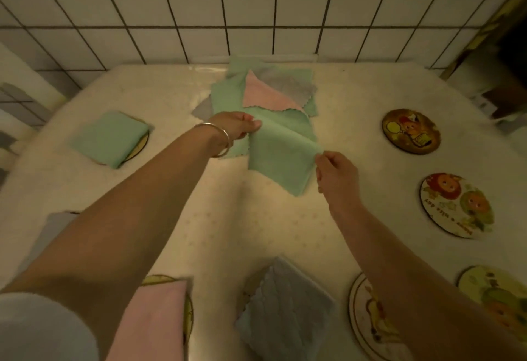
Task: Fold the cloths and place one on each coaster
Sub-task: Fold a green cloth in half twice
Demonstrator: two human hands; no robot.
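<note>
Counter [199,218]: white, carries all | pile [265,89]: unfolded cloths at far edge | green cloth [282,158]: lifted before pile, part-folded | left hand [236,126]: fingers pinch its left edge | right hand [338,172]: fingers pinch its right corner | coasters [410,131]: bare at right.

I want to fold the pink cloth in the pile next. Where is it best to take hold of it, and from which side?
Pinch the pink cloth at its near scalloped edge, coming from the front. It lies on top of the green and grey cloths, and that edge is uncovered, so it should lift off alone.
</note>
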